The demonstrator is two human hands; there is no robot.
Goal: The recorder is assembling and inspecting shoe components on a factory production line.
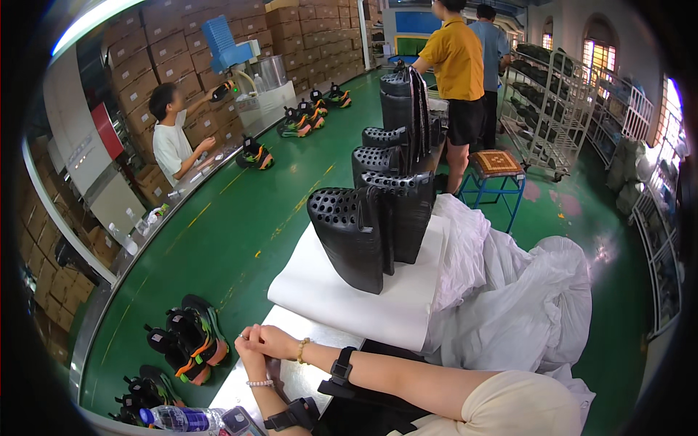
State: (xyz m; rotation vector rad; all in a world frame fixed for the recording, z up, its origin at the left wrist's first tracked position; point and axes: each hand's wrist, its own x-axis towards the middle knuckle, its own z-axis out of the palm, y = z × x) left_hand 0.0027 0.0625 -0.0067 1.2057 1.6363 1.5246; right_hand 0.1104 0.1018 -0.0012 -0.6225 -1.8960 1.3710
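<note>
My left hand (251, 354) and my right hand (278, 341) are clasped together above a shiny metal work surface (291, 320). The right fingers fold against the left hand, and both are closed with no object showing between them. Just beyond, tall stacks of black perforated insoles (349, 240) stand upright on a white sheet (327, 305). To the left of my hands, black, green and orange shoes (193, 338) sit on the green conveyor belt (218, 240). A water bottle (182, 418) and a phone (242, 421) lie beside my left forearm.
White cloth (512, 298) is heaped right of the insoles. A blue-legged stool (497, 167) stands farther back, near two standing people (458, 65). Across the belt, a person in white (174, 138) holds a shoe. Wheeled racks (552, 109) line the right; cartons (171, 43) fill the left.
</note>
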